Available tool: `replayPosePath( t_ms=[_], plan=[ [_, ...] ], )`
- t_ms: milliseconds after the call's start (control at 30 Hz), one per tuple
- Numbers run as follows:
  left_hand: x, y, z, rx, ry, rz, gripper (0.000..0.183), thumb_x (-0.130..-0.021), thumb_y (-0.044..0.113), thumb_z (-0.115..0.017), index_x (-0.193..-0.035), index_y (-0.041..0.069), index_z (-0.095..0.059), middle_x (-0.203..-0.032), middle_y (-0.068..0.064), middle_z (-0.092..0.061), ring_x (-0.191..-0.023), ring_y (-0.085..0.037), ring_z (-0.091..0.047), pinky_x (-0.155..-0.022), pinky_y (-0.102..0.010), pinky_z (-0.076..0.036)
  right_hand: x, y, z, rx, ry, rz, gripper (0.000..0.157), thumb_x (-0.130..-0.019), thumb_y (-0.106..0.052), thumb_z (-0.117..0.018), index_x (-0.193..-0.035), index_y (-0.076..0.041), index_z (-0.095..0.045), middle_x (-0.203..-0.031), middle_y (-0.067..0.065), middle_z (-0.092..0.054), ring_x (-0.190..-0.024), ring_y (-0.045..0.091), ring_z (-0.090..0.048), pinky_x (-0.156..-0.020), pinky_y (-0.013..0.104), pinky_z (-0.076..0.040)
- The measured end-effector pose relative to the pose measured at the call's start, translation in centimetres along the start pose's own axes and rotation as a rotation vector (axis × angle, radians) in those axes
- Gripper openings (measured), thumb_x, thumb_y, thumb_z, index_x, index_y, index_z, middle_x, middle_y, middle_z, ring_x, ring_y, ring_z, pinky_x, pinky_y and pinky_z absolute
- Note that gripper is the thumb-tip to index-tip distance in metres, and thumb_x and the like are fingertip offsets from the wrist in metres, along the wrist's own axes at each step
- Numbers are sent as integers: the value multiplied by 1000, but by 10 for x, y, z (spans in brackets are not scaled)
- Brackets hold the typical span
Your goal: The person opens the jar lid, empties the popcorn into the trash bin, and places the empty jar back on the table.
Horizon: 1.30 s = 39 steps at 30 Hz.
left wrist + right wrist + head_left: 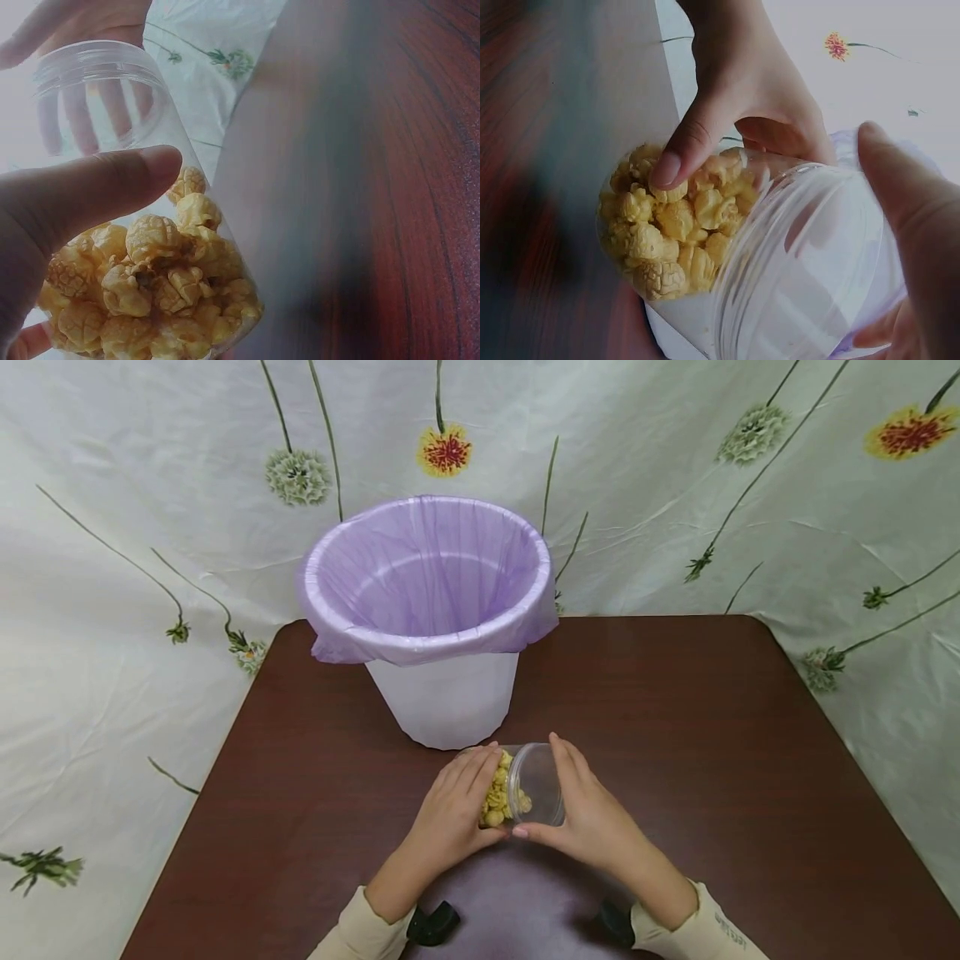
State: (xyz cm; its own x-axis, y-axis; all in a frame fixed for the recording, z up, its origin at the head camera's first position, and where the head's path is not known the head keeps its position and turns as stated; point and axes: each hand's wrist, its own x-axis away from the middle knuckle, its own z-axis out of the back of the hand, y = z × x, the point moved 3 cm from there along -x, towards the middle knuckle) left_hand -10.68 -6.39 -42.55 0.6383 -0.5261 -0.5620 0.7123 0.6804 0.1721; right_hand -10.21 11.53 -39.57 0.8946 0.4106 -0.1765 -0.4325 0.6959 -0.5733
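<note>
A clear plastic jar (504, 777) of yellow popcorn (157, 285) lies tilted in front of the bin, its round mouth end facing right. My left hand (452, 806) grips the jar's body, thumb across the near side in the left wrist view. With thumb and fingers spread around the clear ridged rim (772, 255), my right hand (596, 814) holds the mouth end. Whether a clear lid sits on that end, I cannot tell. Most of the popcorn lies towards the jar's base, partly hidden by the left hand.
Just behind the jar stands a white bin (450, 693) lined with a purple bag (427, 568) folded over its rim. Both are on a dark brown table (675, 710). A flower-patterned cloth (637, 485) hangs behind. Black wrist devices (433, 924) sit by the sleeves.
</note>
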Motion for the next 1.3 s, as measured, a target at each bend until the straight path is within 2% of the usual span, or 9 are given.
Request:
replayPosePath(
  t_ms=[100,200,467,600,700,867,967,1100,1300],
  plan=[
    [0,0,0,-2,-1,1,106,-46,40,-85,-131,-3,-38,-129,-16,-44,-119,-30,-40,-97,-43,-33,0,-1,0,14,-3,-9,107,-67,-68,-59,-143,-5,-15,-138,17,-29,-119,30,-39,-91,44,-40],
    [0,0,0,2,-1,-1,107,-46,41,-85,-131,-3,-38,-130,-15,-44,-119,-29,-40,-97,-43,-33,-1,0,0,31,-13,32,105,-66,-61,-66,-143,-8,-17,-136,15,-30,-117,28,-39,-88,43,-42],
    [1,1,1,37,-3,-10,108,-46,41,-85,-131,-4,-37,-130,-16,-43,-120,-29,-39,-98,-42,-33,-2,3,5,79,-8,277,106,-59,-42,-79,-141,-8,-22,-140,12,-25,-125,30,-28,-94,44,-37],
    [2,1,2,17,-12,-7,108,-45,42,-85,-131,-4,-37,-130,-16,-44,-120,-29,-40,-97,-43,-34,-2,4,6,115,-19,343,107,-55,-36,-83,-141,-9,-24,-144,8,-23,-128,33,-23,-99,48,-29],
    [2,0,2,17,-14,-1,108,-45,41,-86,-131,-4,-38,-130,-17,-44,-120,-30,-39,-97,-44,-34,-1,3,5,134,-26,300,112,-56,-40,-82,-143,-10,-18,-147,7,-17,-130,33,-19,-101,48,-26],
    [2,-1,2,26,-6,-6,106,-47,40,-85,-130,-5,-38,-128,-17,-45,-118,-31,-41,-97,-44,-34,2,-2,1,99,0,27,115,-62,-65,-67,-145,-11,-8,-145,13,-19,-128,31,-26,-93,50,-36],
    [3,-1,1,19,3,-15,104,-48,41,-84,-130,-5,-38,-128,-17,-45,-117,-31,-42,-97,-44,-34,4,-6,-2,72,21,-72,111,-64,-67,-63,-144,-9,-12,-141,16,-27,-122,33,-34,-82,52,-44],
    [3,-1,0,20,11,-19,104,-48,41,-85,-130,-5,-39,-128,-17,-45,-118,-31,-41,-97,-44,-34,2,-9,-1,100,49,-59,105,-65,-59,-69,-142,-8,-21,-136,14,-32,-117,32,-39,-75,51,-47],
    [2,-2,0,29,-3,-3,109,-46,40,-86,-132,-4,-36,-129,-17,-44,-120,-29,-39,-99,-41,-32,0,-6,6,140,56,85,104,-60,-49,-75,-141,-12,-22,-137,11,-30,-122,29,-32,-81,47,-46]
  ],
)
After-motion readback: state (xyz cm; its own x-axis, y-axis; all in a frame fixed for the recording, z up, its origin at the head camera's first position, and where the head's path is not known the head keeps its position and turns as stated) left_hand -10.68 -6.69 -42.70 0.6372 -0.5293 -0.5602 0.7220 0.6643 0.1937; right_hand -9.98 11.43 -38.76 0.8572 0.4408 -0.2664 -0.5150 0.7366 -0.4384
